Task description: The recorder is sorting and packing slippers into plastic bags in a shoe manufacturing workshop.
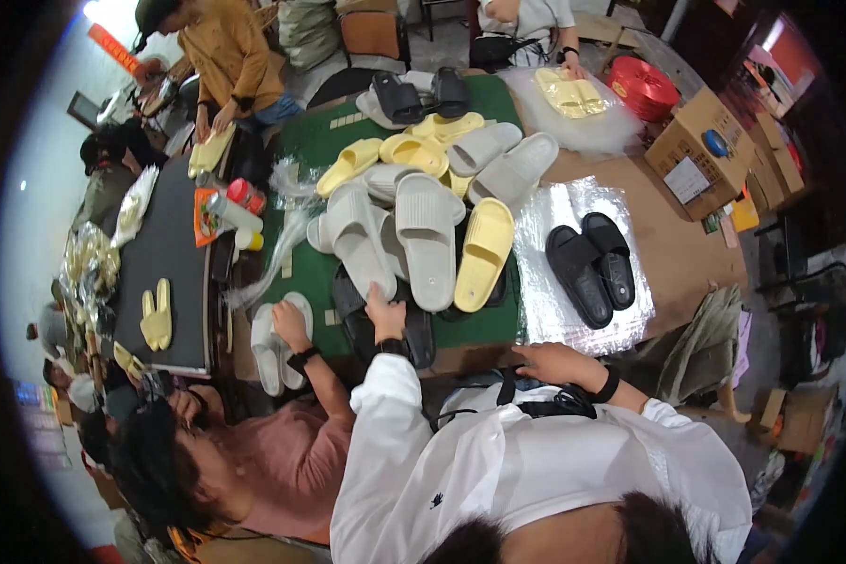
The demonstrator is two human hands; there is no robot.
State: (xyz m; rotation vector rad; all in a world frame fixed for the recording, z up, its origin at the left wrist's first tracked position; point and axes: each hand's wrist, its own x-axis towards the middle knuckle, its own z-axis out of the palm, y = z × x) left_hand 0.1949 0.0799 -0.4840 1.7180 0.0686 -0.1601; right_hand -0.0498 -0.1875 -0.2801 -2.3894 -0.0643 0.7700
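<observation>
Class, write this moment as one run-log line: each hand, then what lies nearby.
left hand: on grey slipper in pile | right hand: at table edge, empty | nearby: black pair on clear bag, yellow slipper

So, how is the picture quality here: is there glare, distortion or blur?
Head view: strong fisheye bending, with a dark rim around the frame; the table edge curves. The silver foil sheet under the black slippers glares bright, and the upper left corner is overexposed. The centre, at the left hand on the grey slipper, is sharp.
</observation>
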